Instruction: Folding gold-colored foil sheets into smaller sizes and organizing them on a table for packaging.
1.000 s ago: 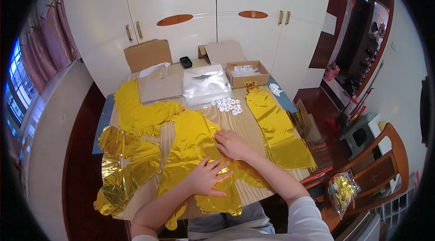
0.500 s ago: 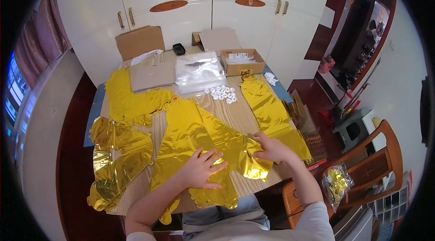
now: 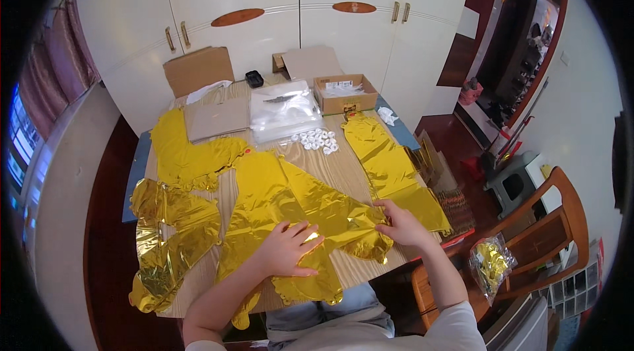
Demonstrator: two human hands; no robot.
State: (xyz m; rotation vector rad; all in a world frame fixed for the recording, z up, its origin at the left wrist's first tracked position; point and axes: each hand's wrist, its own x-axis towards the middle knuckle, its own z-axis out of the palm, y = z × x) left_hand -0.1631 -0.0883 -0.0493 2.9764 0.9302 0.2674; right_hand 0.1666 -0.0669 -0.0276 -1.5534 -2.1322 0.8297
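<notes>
A large flat gold foil balloon (image 3: 264,182) lies across the middle of the table, one part reaching toward the near right edge. My left hand (image 3: 288,250) rests palm down on its near part, fingers loosely spread. At the balloon's right end, my right hand (image 3: 404,225) has its thumb and fingers at the foil's edge, taking hold of it; the undersides of the fingers are hidden. Other uninflated gold foil balloons lie around it: a matte one (image 3: 188,149) at the far left, a shiny crumpled one (image 3: 175,239) at the near left, and a long one (image 3: 393,169) on the right.
Behind the balloons are clear plastic bags (image 3: 284,113), small white rolls (image 3: 316,140), grey-brown card (image 3: 216,121) and an open cardboard box (image 3: 345,95). A small black tray (image 3: 253,79) stands farther back. A wooden chair (image 3: 528,245) at the right carries a bagged gold item (image 3: 492,262).
The raised, bunched right end of the middle balloon now lies flatter and more spread out. My left hand's fingers have drawn slightly closer together. My right hand stays at the foil's edge.
</notes>
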